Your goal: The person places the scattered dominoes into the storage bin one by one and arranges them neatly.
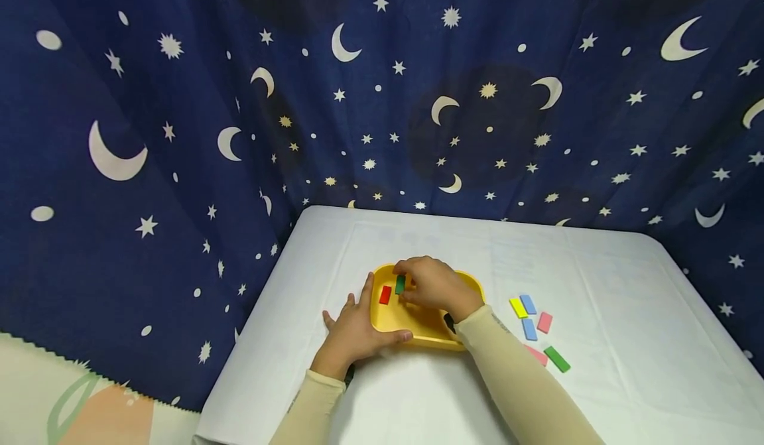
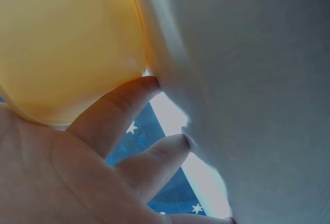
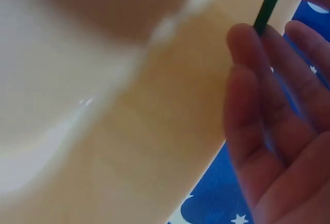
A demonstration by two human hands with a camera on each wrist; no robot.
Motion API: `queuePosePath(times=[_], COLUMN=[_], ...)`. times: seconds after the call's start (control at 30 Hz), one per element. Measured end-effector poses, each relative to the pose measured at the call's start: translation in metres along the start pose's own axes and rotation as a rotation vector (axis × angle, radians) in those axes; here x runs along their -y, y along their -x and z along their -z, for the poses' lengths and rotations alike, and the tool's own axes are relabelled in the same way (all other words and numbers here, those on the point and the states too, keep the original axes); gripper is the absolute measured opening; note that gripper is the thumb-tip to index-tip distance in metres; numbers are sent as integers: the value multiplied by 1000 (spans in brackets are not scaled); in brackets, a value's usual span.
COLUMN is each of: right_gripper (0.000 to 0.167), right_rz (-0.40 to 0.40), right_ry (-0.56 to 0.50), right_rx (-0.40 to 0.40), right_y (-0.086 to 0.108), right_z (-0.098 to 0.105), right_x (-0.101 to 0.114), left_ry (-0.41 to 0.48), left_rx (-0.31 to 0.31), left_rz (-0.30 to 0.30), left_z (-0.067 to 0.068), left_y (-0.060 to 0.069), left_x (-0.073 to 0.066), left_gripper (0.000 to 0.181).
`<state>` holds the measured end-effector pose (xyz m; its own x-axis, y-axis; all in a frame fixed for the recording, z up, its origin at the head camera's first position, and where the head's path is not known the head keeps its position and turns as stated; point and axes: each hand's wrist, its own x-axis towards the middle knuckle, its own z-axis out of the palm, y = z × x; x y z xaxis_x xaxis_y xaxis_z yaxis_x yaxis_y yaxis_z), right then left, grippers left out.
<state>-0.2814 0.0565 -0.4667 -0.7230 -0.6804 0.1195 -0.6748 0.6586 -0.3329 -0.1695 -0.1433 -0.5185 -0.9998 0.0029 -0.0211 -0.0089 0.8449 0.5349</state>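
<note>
A yellow tray (image 1: 431, 343) stands on the white table in the head view. Inside it, toward the left end, lies a flat red block (image 1: 385, 295). My right hand (image 1: 438, 286) reaches over the tray and pinches a flat green block (image 1: 400, 284) between thumb and fingertips; the right wrist view shows this green block (image 3: 268, 7) edge-on. At the tray's left front corner, my left hand (image 1: 355, 332) rests against the wall with fingers spread, index finger along the left side and thumb along the front rim. My right hand and forearm hide part of the tray's inside.
Right of the tray several flat blocks lie loose on the table (image 1: 644, 299): a yellow one (image 1: 518, 308), two blue ones (image 1: 528, 329), two pink ones (image 1: 544, 322) and a green one (image 1: 557, 359). My right sleeve partly covers one pink block. A dark blue curtain (image 1: 406, 113) hangs behind.
</note>
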Motion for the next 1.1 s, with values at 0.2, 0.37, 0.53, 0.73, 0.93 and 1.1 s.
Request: queuePosePath(times=[0.2,0.37,0.53,0.73,0.93,1.1], right_gripper=[46,45,45,51,50,47], right_rz=[-4,-14,-23,-52,-39,-25], right_ry=[16,-4,-21,-22,-39,-64], right_rx=[83,108,120,121,131,146], right_y=[-4,-6,-8,-9,-7,-6], right_z=[-6,-9,-11,-13,-13,-14], right_x=[1,2,1,-2,-2,-2], left_ry=[5,-6,-12,-17,-12,-5], left_rx=[-8,-8,-7,-5,1,-5], left_rz=[0,2,3,2,7,6], left_z=[1,0,1,1,1,-1], left_y=[0,-2,-1,-2,-1,-1], left_x=[-1,-1,-1,-1,-2,0], left_gripper=[144,145,146,146,146,146])
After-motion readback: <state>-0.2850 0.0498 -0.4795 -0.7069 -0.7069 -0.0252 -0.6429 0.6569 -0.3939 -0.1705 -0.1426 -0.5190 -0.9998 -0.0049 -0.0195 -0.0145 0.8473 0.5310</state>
